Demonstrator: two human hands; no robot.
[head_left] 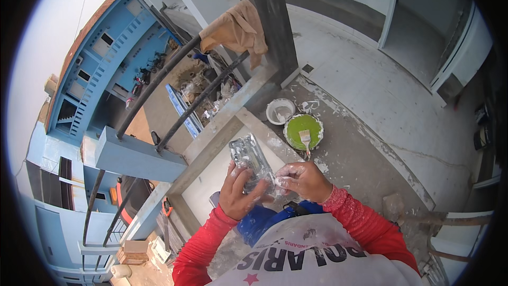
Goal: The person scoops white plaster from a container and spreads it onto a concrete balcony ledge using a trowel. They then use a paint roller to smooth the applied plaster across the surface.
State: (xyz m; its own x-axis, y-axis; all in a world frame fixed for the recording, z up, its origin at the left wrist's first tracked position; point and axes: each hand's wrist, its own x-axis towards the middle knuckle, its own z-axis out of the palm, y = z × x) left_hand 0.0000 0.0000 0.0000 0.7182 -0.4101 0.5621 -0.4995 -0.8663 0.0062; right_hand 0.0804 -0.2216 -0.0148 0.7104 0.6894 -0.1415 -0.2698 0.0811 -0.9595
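Note:
In front of my body, my left hand (239, 190) grips a flat rectangular case (250, 153), dark and partly see-through, smeared with white plaster or paint. Its fingers spread across the near half of the case. At the lower right corner, my right hand (306, 181) is closed in a pinch, thumb and fingertips touching the edge. What lies between those fingertips is too small to make out. White residue coats the fingers of both hands. Just beyond the right hand, a paintbrush (305, 139) rests on a round green bucket top (298, 126) with a white-splashed rim.
A small white tub (280, 111) stands beside the green one. To the left runs a low ledge with metal railings (159, 85), a tan cloth (235, 29) draped over them near a grey pillar (272, 21). A doorway (428, 21) opens at far right; building rubble lies below the railing.

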